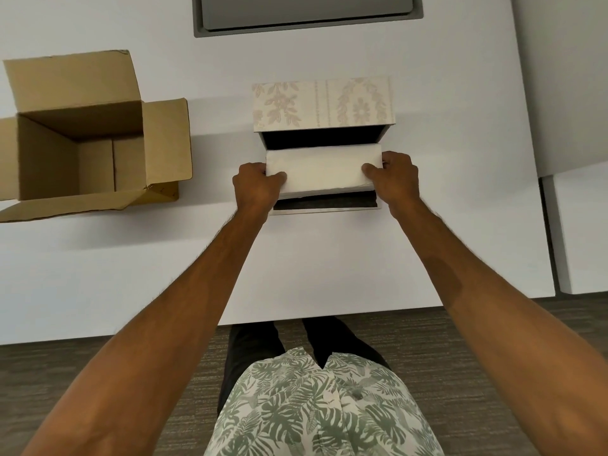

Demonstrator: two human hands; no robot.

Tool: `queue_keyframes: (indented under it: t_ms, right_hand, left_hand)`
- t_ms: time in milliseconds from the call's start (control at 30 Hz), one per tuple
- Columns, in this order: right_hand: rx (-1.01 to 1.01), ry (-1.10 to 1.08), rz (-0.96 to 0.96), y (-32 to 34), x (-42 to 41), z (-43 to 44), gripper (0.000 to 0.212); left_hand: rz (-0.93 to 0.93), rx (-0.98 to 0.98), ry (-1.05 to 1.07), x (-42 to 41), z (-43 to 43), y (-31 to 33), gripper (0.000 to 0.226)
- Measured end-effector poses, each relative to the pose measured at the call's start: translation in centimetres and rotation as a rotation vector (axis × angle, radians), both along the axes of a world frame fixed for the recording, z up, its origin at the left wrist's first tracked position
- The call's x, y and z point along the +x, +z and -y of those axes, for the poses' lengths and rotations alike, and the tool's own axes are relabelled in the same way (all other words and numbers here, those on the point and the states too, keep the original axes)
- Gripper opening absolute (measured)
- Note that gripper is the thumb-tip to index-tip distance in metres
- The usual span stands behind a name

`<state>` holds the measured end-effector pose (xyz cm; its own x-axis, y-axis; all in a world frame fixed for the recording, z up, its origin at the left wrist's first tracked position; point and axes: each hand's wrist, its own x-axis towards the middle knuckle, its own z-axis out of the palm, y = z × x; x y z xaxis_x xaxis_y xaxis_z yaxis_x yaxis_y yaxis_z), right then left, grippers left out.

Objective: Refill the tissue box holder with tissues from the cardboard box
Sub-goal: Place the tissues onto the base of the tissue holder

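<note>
- Both sets of fingers are clamped on the stack of tissues [324, 171], one hand at each short end.
- The left hand [255, 187] pinches its end with the thumb lying across the top near corner, the other fingers tucked out of sight behind the stack.
- The right hand [396, 181] mirrors it, thumb on top, knuckles curled round the far end.
- The white stack sits level over the open tissue box holder [324, 199], spanning nearly its whole width; dark interior shows in a strip beyond it and another on the near side.
- Whether the stack touches the bottom of the holder, I cannot tell.
- The holder's floral-patterned lid [322, 103] stands open on the far side.
- Well to the left on the white tabletop [131, 274], the cardboard box [82, 136] stands with flaps spread, and no contents show inside it.
- At the far edge, a grey recessed panel [307, 14] is set into the tabletop.
</note>
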<state>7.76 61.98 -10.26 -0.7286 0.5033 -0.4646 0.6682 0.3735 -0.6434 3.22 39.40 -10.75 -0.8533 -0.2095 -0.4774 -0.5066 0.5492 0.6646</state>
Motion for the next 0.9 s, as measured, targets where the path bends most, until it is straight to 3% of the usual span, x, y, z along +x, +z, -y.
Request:
queue_keyframes:
  t_ms: [200, 333, 467, 533, 733, 800, 900]
  right_hand:
    - [-0.015, 0.004, 0.016, -0.6, -0.1, 0.4, 0.035]
    - [-0.044, 0.001, 0.042, -0.7, 0.0, 0.4, 0.052]
    - [-0.045, -0.004, 0.068, -1.0, 0.0, 0.1, 0.014]
    - [-0.045, 0.001, 0.079, -1.3, -0.1, 0.1, 0.040]
    - [-0.021, 0.002, 0.067, -1.2, -0.2, 0.0, 0.045]
    - [-0.023, 0.010, 0.056, -1.3, -0.2, -0.1, 0.046]
    - [-0.015, 0.027, 0.047, -1.3, -0.2, -0.1, 0.040]
  left_hand:
    - [-0.014, -0.010, 0.014, 0.6, 0.3, -0.1, 0.027]
    - [-0.043, -0.008, -0.013, 0.8, 0.2, -0.1, 0.029]
    - [-0.053, 0.001, -0.017, 0.5, 0.0, 0.2, 0.032]
    - [-0.046, 0.019, -0.016, 0.1, 0.0, 0.4, 0.031]
    - [-0.012, 0.026, -0.028, 0.0, 0.2, 0.5, 0.035]
    - [-0.042, -0.034, -0.082, 0.4, 0.2, 0.6, 0.044]
    - [-0.209, -0.272, -0.244, 1.6, 0.2, 0.9, 0.056]
